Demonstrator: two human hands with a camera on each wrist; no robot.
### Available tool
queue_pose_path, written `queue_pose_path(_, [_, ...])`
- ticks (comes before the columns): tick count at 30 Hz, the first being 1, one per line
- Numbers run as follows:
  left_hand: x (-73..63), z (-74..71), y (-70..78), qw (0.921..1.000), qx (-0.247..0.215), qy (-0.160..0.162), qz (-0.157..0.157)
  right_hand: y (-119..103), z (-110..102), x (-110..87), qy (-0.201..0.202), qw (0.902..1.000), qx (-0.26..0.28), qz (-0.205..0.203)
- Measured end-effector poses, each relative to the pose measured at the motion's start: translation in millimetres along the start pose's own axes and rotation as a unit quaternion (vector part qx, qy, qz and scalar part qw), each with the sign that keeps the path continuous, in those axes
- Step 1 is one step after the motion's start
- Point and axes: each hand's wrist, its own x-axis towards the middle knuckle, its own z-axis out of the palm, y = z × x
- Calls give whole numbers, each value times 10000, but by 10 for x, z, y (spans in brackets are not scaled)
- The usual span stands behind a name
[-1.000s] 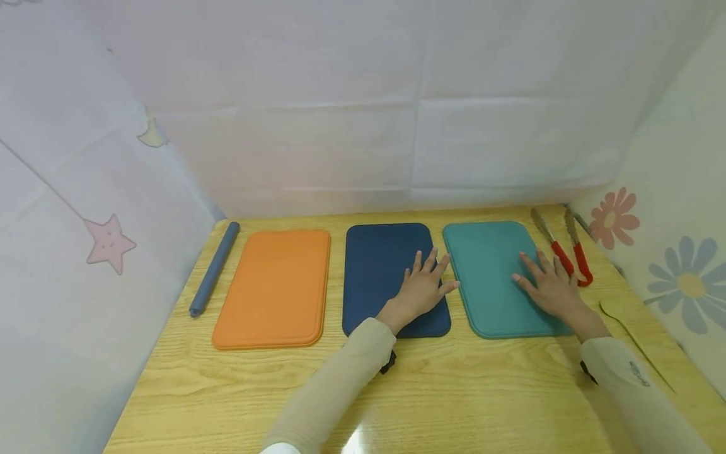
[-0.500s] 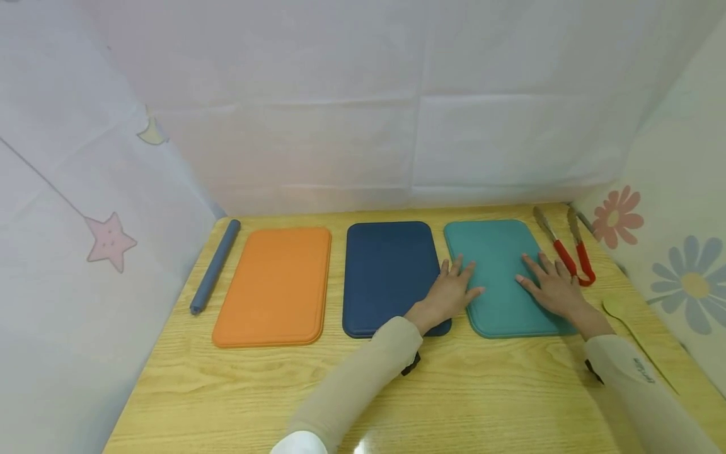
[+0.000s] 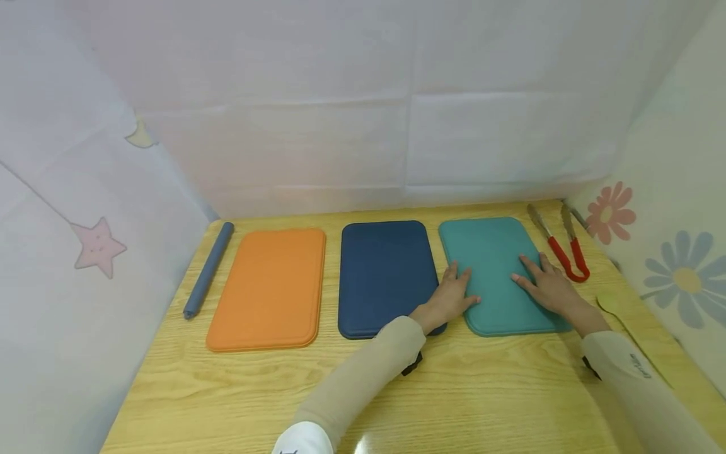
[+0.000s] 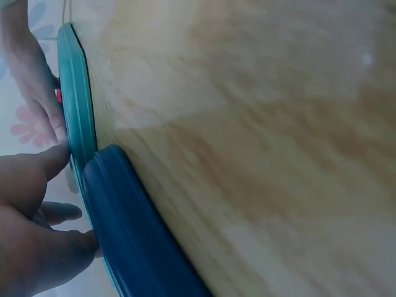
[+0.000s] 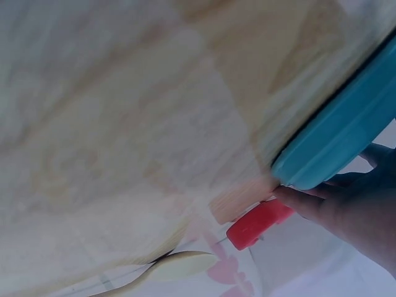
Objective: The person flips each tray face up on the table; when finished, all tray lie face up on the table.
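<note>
A flat teal board (image 3: pixel 490 252) with rounded corners lies on the wooden table between my two hands. My left hand (image 3: pixel 450 296) is at its left edge, thumb and fingers spread, the forearm passing over the corner of a navy board (image 3: pixel 386 277). The left wrist view shows the left thumb (image 4: pixel 52 162) right at the teal rim. My right hand (image 3: pixel 553 290) rests at the teal board's right side, thumb and index finger lying on its top. In the right wrist view, one right fingertip (image 5: pixel 288 195) meets the board's edge; the other fingers are partly hidden.
An orange board (image 3: pixel 266 287) lies to the left, with a grey-blue roll (image 3: pixel 208 271) beyond it. Red-handled tongs (image 3: pixel 561 243) are behind my right hand, and a yellowish spoon (image 3: pixel 609 304) lies along the right side. Fabric walls (image 3: pixel 317 126) enclose the back and sides.
My left hand has moved right, from over the navy board to the teal board's left edge. The right hand's outer fingers have dropped lower at the right edge. The boards stay in place.
</note>
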Motion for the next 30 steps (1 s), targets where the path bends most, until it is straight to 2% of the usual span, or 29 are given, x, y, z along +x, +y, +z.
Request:
queue_pose_path(14, [115,9,34,9984,-469,114,-282,-24,-34,17,51,9998,-165,105])
queue_pose_path(23, [109,-7,88,9978,-515,95,-395,29,-114,53,86,9980,586,212])
queue_pose_path(30, [129,-22,63,9978,-511,122,-416,-17,-162,103,139,9940,1041,311])
